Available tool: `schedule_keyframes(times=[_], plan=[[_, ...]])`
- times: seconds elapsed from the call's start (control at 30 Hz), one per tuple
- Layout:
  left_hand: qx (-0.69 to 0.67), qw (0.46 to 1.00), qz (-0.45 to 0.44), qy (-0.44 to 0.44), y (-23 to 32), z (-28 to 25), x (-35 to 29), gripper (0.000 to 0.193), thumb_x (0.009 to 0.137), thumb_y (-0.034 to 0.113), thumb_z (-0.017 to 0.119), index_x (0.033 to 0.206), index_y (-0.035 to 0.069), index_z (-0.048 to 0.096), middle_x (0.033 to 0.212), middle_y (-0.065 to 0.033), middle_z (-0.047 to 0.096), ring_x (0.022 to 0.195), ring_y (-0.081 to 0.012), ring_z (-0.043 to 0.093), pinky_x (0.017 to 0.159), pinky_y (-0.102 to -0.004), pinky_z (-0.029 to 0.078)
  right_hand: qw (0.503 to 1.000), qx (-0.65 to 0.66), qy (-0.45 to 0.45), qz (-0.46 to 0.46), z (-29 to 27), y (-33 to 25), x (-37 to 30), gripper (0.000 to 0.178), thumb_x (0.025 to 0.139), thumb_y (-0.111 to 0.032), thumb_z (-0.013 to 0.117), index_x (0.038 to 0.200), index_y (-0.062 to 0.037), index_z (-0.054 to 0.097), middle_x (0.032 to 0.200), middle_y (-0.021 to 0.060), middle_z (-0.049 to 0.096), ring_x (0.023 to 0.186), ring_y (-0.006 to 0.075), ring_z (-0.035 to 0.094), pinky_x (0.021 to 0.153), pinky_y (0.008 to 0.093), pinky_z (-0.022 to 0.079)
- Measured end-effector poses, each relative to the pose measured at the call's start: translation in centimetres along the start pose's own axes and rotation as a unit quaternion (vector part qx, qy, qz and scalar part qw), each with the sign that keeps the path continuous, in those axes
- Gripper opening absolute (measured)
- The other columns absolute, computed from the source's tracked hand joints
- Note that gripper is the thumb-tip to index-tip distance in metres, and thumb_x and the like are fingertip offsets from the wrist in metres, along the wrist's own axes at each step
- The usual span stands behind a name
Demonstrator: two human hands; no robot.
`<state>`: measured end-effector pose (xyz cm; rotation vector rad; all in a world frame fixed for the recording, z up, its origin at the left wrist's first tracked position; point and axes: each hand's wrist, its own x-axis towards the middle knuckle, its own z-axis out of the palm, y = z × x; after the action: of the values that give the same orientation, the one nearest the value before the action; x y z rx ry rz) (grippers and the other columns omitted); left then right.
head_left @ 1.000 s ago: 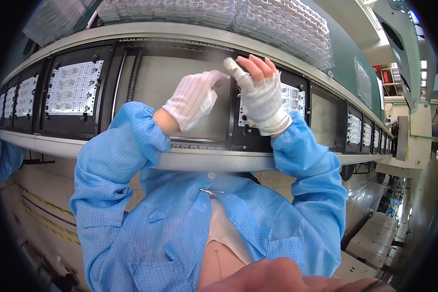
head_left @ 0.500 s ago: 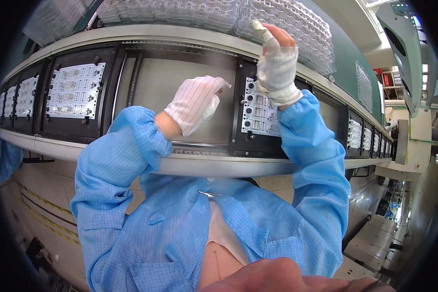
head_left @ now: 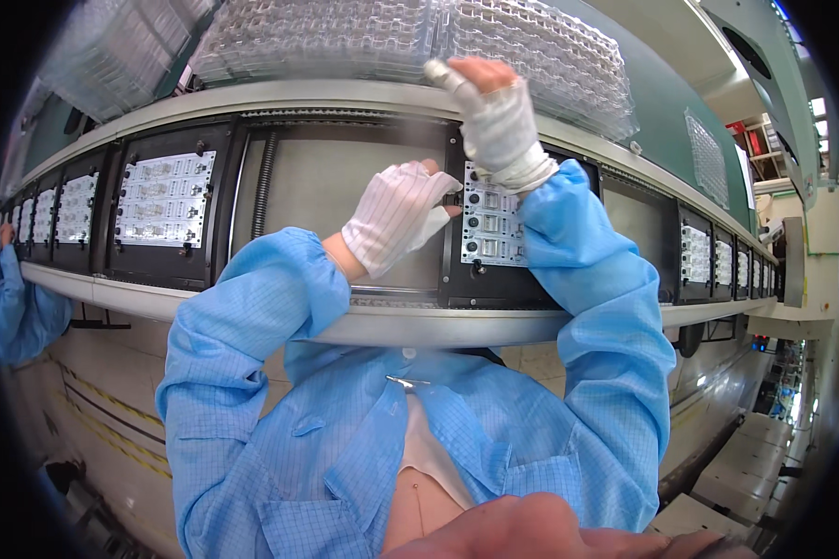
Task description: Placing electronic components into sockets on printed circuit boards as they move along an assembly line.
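My left hand, in a white striped glove, is at the left edge of a black frame. Its thumb and forefinger are apart beside the white circuit board panel in that frame, with nothing visible between them. My right hand, in a white glove with bare fingertips, is raised over the panel's far end. Its white-covered thumb stretches toward the clear plastic trays, and the other fingers are bent. I see nothing in this hand. The right wrist and sleeve hide part of the panel.
Stacked clear plastic trays stand beyond the conveyor's far rail. More framed panels sit along the line at left, and others at right. A co-worker's blue sleeve shows at far left.
My left hand has moved right to the frame's edge, and its thumb and forefinger have parted. My right hand has shifted left over the panel's far end. The whole view has also shifted slightly.
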<state>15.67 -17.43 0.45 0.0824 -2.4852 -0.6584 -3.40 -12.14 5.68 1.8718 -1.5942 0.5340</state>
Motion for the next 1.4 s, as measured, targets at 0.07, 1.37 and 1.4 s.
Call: schedule_keyframes(times=[0.07,1.37,1.4], plan=[[0.014,1.000,0.020,-0.003,0.1,0.2,0.4,0.025,0.081,0.023,0.077,0.099,0.009,0.066,0.087,-0.0118,0.063,0.081,-0.0323,0.063,0.073,-0.0420,0.051,0.994,0.042,0.055,0.087,-1.5,1.3,0.5,0.069,0.074,0.010,0.059,0.138,-0.0165,0.059,0.120,0.0095,0.062,0.112,0.0305,0.058,0.099,0.0409,0.048],[0.150,0.973,0.160,-0.078,-0.1,0.7,1.4,0.057,0.077,0.000,0.066,0.129,0.022,0.063,0.136,-0.0081,0.054,0.124,-0.0304,0.053,0.116,-0.0522,0.032,0.863,0.144,-0.024,0.484,-11.1,1.8,-21.8,0.047,0.084,-0.015,0.076,0.127,-0.0032,0.062,0.090,0.0052,0.075,0.090,0.0214,0.067,0.092,0.0370,0.049],[0.187,0.963,0.187,-0.055,-0.8,1.5,1.2,0.050,0.076,0.010,0.069,0.125,0.021,0.063,0.133,-0.0061,0.051,0.125,-0.0289,0.052,0.114,-0.0611,0.031,0.863,0.144,-0.022,0.483,-11.0,1.7,-21.8,0.047,0.084,-0.015,0.076,0.127,-0.0032,0.062,0.090,0.0052,0.075,0.090,0.0214,0.067,0.092,0.0370,0.049]])
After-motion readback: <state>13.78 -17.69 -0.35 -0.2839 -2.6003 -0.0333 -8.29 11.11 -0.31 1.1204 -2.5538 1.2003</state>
